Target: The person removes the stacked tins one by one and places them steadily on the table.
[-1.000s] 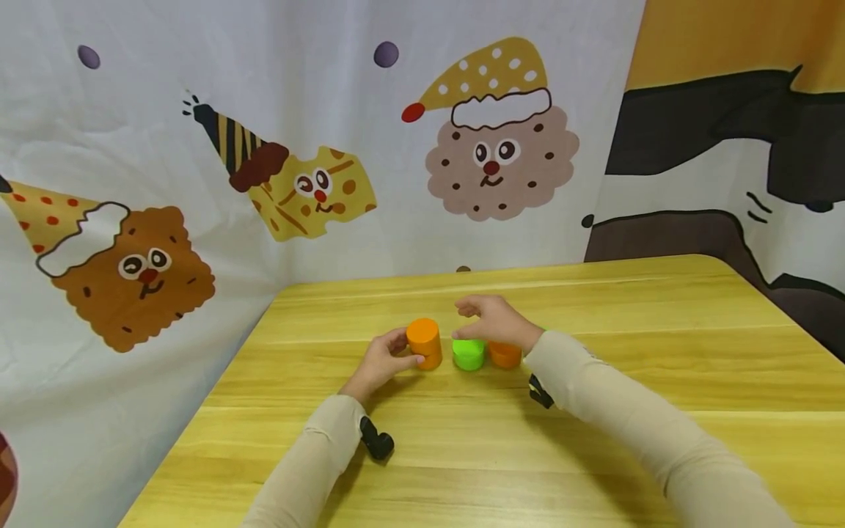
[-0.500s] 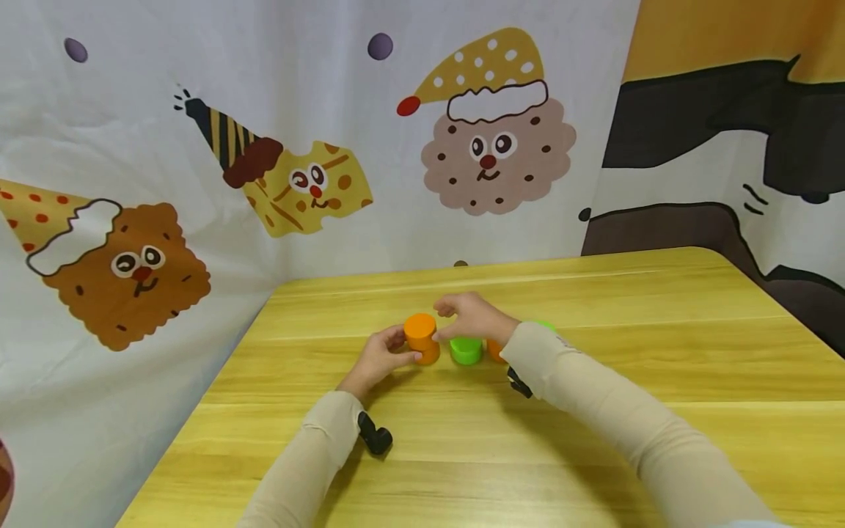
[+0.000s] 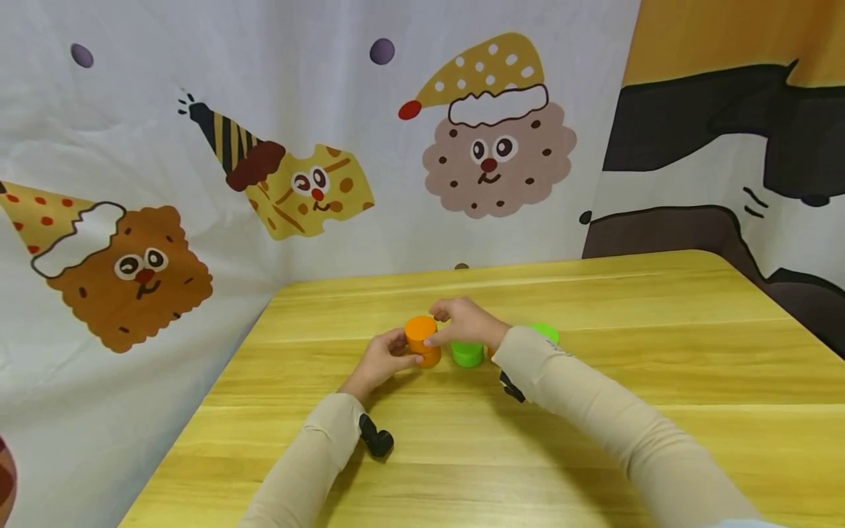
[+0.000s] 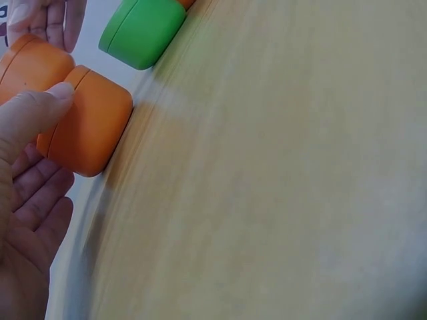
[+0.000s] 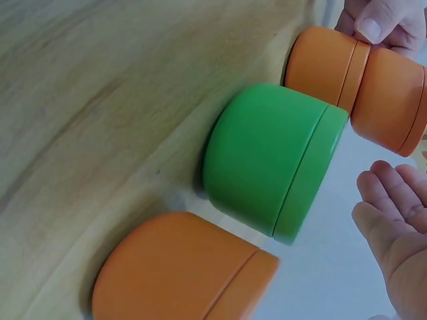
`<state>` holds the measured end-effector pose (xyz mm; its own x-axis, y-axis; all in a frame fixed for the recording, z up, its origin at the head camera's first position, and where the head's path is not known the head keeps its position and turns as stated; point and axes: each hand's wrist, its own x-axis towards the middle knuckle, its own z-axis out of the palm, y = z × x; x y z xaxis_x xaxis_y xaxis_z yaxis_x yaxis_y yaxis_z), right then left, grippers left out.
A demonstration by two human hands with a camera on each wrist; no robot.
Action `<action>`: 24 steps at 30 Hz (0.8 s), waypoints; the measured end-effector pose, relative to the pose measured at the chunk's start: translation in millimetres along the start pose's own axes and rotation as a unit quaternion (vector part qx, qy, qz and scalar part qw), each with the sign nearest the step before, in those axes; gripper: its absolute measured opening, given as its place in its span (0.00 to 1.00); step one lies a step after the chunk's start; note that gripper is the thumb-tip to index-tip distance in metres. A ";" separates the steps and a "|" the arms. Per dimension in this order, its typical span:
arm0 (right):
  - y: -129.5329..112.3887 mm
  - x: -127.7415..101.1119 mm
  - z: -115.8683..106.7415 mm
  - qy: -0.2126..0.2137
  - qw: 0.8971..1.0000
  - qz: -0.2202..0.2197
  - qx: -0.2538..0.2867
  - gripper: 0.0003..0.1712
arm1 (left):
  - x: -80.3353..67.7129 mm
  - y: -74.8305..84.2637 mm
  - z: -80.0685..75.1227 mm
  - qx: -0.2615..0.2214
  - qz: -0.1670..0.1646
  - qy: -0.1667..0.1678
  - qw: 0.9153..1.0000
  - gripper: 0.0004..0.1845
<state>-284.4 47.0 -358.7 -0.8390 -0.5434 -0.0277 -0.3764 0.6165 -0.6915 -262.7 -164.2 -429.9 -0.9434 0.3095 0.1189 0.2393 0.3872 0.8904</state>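
Two orange round lidded jars stand one on the other in the head view. My left hand (image 3: 379, 363) holds the lower orange jar (image 3: 432, 358), its thumb on the lid edge and its fingers around the far side. My right hand (image 3: 469, 323) is beside the upper orange jar (image 3: 420, 331), with its thumb in front. In the right wrist view its fingers (image 5: 393, 190) are extended and apart from that jar. A green lidded jar (image 5: 267, 153) stands just right of the stack, partly under my right hand.
Another orange jar (image 5: 180, 273) stands right of the green one, mostly hidden by my right arm in the head view. Behind the right sleeve shows a green round top (image 3: 544, 331). Everything stands on a wooden table (image 3: 462, 455) before a printed cloth (image 3: 330, 88).
My right hand has moved left, from above the green jar to the upper orange jar. The far green top has come into view. My left hand keeps its hold.
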 end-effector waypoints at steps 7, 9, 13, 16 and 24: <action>1.4 1.9 4.5 0.003 1.000 -0.003 0.009 0.39 | 1.3 -1.6 1.9 -0.018 -0.001 0.003 1.000 0.25; 1.8 2.3 6.1 0.002 1.000 -0.005 0.010 0.38 | 1.6 -2.3 2.5 -0.024 0.000 0.003 1.000 0.25; 2.2 2.6 8.0 0.005 1.000 -0.008 0.007 0.37 | 1.7 -2.4 3.1 -0.017 -0.006 0.003 1.000 0.24; 2.9 3.0 8.6 0.008 1.000 -0.008 0.005 0.36 | 1.1 -1.3 2.8 -0.009 -0.006 0.004 1.000 0.24; 2.1 1.6 11.4 0.015 1.000 -0.014 0.014 0.32 | 0.6 -0.5 1.8 -0.015 -0.003 0.003 1.000 0.24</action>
<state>-282.1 40.9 -368.4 -0.8403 -0.5420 0.0127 -0.3885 0.5855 -0.7115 -263.0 -162.7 -431.1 -0.9463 0.3013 0.1169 0.2270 0.3620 0.9041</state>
